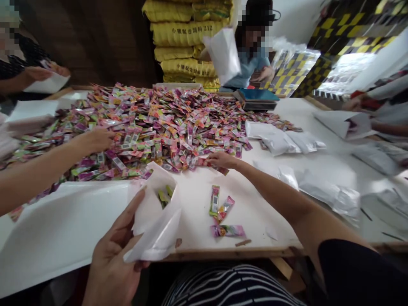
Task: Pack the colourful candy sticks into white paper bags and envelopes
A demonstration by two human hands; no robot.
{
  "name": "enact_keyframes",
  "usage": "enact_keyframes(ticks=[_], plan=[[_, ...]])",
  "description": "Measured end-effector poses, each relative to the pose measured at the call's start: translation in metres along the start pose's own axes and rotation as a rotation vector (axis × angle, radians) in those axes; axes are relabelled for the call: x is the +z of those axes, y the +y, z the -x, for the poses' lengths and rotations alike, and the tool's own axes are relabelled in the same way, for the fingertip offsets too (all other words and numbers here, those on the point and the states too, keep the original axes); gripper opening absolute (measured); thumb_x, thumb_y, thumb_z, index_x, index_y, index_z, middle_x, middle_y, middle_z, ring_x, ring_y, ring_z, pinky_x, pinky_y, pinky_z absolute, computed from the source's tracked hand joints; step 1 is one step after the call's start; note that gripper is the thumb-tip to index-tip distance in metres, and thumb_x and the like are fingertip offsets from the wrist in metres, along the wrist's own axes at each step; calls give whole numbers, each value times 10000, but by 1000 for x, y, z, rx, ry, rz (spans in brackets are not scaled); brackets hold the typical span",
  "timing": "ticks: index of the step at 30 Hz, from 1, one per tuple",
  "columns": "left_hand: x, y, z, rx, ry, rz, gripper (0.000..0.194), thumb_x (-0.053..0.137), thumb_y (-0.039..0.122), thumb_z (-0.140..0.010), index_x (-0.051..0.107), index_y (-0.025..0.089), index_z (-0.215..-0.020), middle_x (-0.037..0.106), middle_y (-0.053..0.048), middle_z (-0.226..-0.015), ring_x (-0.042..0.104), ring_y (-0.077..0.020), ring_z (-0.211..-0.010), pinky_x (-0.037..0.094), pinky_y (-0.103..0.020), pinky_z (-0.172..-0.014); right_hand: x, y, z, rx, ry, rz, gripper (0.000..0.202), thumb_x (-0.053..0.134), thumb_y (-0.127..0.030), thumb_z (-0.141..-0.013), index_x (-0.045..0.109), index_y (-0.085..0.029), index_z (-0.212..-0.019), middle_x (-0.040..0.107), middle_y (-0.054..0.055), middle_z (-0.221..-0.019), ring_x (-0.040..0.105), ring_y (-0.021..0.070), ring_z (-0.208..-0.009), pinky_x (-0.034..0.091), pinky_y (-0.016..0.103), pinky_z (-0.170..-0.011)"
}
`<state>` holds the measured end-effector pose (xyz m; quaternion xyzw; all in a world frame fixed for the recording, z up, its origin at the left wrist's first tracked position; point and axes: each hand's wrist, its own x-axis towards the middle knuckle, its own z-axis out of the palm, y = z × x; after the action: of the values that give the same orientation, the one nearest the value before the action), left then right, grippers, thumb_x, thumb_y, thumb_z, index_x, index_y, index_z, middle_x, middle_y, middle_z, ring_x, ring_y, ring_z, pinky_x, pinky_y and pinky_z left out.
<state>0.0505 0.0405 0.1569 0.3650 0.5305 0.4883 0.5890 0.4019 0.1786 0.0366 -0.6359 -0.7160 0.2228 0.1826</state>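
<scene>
My left hand [116, 250] grips a white bag [156, 238] at the table's front edge, thumb on its outside. The bag's mouth gapes, and green sachets [165, 196] show inside. At the near edge of the pile of small colourful sachets [188, 123], my right hand [222, 161] has its fingers closed on a sachet [224, 171]; how many it holds I cannot tell. Between my hands, a few loose sachets [228, 230] lie on the white table [194, 199].
A co-worker's arm [47, 165] reaches into the pile from the left. White sheets or flat bags [79, 216] lie at the front left. Filled white bags [280, 138] lie on the right. Opposite, a person [245, 70] lifts a white bag [225, 57]. Yellow sacks [181, 34] are stacked behind.
</scene>
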Motion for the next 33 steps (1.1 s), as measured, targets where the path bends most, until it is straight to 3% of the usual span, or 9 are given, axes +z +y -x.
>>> enact_keyframes(ticks=[5, 8, 11, 13, 15, 19, 23, 28, 33], plan=[[3, 0, 4, 31, -67, 27, 694, 713, 110, -395, 745, 240, -1077, 699, -31, -1156, 569, -102, -523, 444, -163, -359, 14, -2, 25, 52, -167, -353, 382, 516, -397, -878, 650, -173, -1157, 664, 11, -865, 567, 125, -722, 443, 222, -656], [1, -2, 3, 43, -72, 21, 713, 764, 135, -418, 726, 253, -1121, 714, -32, -1115, 579, -103, -522, 472, -167, -383, 31, -15, 44, -70, -245, -199, 411, 560, -336, -863, 621, -217, -1251, 677, 37, -1025, 605, 156, -869, 472, 266, -810], [-2, -5, 2, 38, -98, 35, 732, 822, 161, -428, 714, 257, -1146, 732, -45, -1060, 562, -84, -482, 401, -127, -335, 49, -32, 68, -281, -366, 6, 380, 636, -403, -834, 681, -227, -1168, 635, 86, -1198, 593, 210, -1048, 442, 323, -947], [-2, -5, 2, 20, -113, 42, 744, 844, 180, -437, 704, 245, -1164, 732, -61, -1063, 566, -83, -477, 396, -120, -337, 54, -37, 73, -291, -443, 20, 415, 616, -472, -851, 680, -221, -1174, 637, 95, -1221, 604, 213, -1066, 456, 310, -935], [-2, -3, 3, 3, -115, 49, 756, 853, 196, -456, 687, 237, -1192, 729, -74, -1076, 572, -89, -477, 423, -131, -356, 49, -39, 60, -191, -346, 29, 483, 573, -504, -880, 630, -203, -1254, 644, 99, -1230, 615, 211, -1072, 472, 292, -909], [-1, 2, 4, 4, -125, 79, 755, 839, 172, -470, 677, 233, -1205, 720, -75, -1108, 572, -79, -475, 440, -126, -378, 24, -33, -10, 4, 81, 336, 660, 614, -468, -867, 432, -189, -1437, 465, 142, -1449, 449, 286, -1303, 395, 386, -1027], [-2, 1, 4, -29, -122, 66, 761, 838, 198, -496, 655, 253, -1233, 704, -72, -1152, 618, -103, -531, 505, -154, -452, 16, -21, -52, 84, 14, 491, 661, 614, -495, -859, 415, -268, -1447, 484, 124, -1435, 459, 320, -1282, 407, 431, -974], [-6, -3, 1, -12, -123, 35, 746, 865, 240, -490, 672, 245, -1211, 723, -79, -1103, 656, -142, -588, 536, -170, -491, 37, 7, 3, 13, 68, 386, 353, 543, -289, -919, 616, -259, -1263, 680, 72, -1138, 612, 189, -1037, 414, 266, -880], [-6, -10, -4, 8, -140, 65, 696, 847, 193, -455, 716, 259, -1135, 717, -49, -1124, 624, -105, -522, 464, -126, -373, 36, 32, 69, 293, 180, 39, 297, 585, -180, -851, 652, -215, -1138, 726, 12, -931, 650, 148, -853, 475, 247, -796]])
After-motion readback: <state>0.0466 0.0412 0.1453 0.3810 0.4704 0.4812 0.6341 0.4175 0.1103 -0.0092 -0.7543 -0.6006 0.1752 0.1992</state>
